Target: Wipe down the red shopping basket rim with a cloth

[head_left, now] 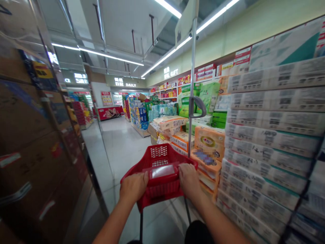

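A red plastic shopping cart (159, 193) stands right in front of me, its perforated basket facing down the aisle. My left hand (133, 185) is closed round the left part of its handle. On the right part of the handle, my right hand (190, 179) is wrapped in the same way. Between the two hands a pale rectangular label panel (163, 171) sits on the handle. The inside of the basket shows only in part, and the handle covers the rest.
Tall stacks of wrapped tissue packs (266, 135) line the right side, with orange packs (209, 142) close by the cart. A metal pole (193, 67) rises beside it. Cardboard boxes (30, 135) are piled at left behind a glossy edge. Pale tiled floor (114, 139) runs ahead towards a red freezer (110, 113).
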Available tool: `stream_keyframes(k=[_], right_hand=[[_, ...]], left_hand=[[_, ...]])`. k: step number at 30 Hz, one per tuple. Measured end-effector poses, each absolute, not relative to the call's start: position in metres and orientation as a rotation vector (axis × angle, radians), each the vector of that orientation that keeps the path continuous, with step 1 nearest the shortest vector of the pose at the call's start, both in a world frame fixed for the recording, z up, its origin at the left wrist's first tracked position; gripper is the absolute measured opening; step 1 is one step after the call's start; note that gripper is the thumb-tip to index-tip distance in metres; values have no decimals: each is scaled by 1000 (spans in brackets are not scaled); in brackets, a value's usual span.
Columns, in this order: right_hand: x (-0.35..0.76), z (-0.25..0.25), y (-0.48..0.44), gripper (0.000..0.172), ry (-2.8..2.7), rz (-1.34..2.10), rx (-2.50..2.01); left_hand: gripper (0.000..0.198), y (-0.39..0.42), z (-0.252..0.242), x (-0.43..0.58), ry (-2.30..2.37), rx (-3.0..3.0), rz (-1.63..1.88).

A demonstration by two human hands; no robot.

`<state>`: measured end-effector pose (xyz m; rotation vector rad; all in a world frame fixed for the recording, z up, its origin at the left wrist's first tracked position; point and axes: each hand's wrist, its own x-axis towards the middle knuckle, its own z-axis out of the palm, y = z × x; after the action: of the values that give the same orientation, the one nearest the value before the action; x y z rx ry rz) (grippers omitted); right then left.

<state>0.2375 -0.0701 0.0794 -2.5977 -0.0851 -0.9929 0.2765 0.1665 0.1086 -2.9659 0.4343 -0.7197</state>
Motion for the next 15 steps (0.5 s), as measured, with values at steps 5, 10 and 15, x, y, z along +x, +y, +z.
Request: stream_keyframes(k=[5, 10, 15], right_hand=[[241, 71, -67, 36, -258, -1053, -2601], [247, 84, -92, 29, -113, -948, -2695], [253, 105, -81, 22, -10, -763, -2849]], left_hand=[[54, 172, 99, 289, 463, -2913, -941], [49, 173, 98, 300, 463, -2921, -1016], [49, 179, 97, 311, 451, -2972, -1017]])
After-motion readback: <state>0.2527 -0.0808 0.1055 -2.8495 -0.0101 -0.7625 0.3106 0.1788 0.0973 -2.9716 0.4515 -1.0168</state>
